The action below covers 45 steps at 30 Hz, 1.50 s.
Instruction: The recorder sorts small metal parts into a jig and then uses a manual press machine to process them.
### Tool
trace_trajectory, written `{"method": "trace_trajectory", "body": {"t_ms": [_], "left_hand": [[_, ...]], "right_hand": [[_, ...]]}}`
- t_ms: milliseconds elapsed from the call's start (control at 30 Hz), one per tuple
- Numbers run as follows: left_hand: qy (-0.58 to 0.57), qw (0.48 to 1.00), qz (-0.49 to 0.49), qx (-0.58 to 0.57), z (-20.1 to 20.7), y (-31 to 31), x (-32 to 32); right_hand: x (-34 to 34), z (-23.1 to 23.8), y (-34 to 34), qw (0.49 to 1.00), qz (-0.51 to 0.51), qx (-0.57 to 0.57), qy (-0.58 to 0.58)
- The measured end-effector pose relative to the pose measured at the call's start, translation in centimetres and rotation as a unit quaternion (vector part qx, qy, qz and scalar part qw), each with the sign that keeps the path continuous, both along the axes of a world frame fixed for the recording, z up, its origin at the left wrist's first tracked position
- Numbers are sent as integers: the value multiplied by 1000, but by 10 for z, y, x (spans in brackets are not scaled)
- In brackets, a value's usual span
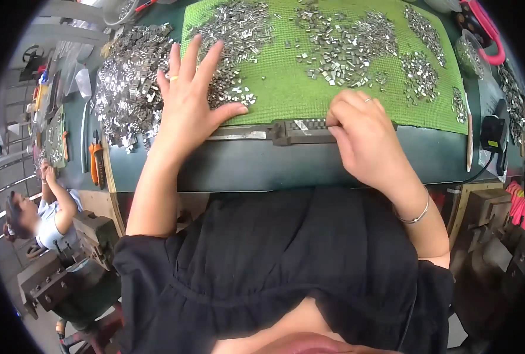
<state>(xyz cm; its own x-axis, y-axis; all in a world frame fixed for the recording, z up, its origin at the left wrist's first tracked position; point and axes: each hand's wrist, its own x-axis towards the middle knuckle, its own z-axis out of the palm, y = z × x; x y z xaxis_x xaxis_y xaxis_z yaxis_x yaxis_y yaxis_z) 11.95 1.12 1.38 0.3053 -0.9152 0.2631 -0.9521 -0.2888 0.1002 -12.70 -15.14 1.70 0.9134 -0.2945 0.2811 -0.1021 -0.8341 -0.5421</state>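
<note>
My left hand point(187, 100) is open, its fingers spread over small shiny metal pieces point(135, 82) heaped at the left edge of a green textured mat point(274, 94). A long dark metal bar fixture point(303, 140) lies along the mat's near edge, with small metal pieces lined up in its slot. From its left end runs a narrow metal strip point(239, 134). My right hand point(360, 130) is closed at the fixture's right part, thumb and fingers pinched together on its row. What lies between those fingertips is hidden.
Loose metal pieces point(351, 50) cover much of the mat. Orange-handled pliers point(97, 162) lie at the left, a black adapter with a cord point(494, 134) at the right. Pink-handled scissors point(489, 35) rest far right. Vises point(67, 274) stand below; another person point(53, 218) works at left.
</note>
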Motion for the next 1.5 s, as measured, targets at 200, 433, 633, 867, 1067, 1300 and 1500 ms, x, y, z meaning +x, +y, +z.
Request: {"method": "trace_trajectory", "body": {"t_ms": [200, 433, 633, 867, 1067, 1300, 1500], "left_hand": [[-51, 994, -95, -12, -8, -38, 1], [-46, 979, -186, -64, 3, -97, -33], [-129, 960, -243, -50, 4, -129, -55], [12, 975, -157, -156, 47, -127, -38], [0, 991, -130, -15, 42, -59, -13], [-13, 989, -148, -5, 25, -29, -27], [10, 985, -172, -13, 12, -36, -26]], "right_hand": [[-5, 1, -5, 998, -2, 70, -4], [-8, -8, -3, 994, 10, 59, -87], [-7, -12, -4, 992, -7, 56, -117], [-2, -4, -9, 994, -14, 75, -81], [27, -6, -16, 998, -10, -35, -55], [68, -10, -23, 992, 10, -126, -12], [75, -4, -14, 988, 1, -150, 46]]}}
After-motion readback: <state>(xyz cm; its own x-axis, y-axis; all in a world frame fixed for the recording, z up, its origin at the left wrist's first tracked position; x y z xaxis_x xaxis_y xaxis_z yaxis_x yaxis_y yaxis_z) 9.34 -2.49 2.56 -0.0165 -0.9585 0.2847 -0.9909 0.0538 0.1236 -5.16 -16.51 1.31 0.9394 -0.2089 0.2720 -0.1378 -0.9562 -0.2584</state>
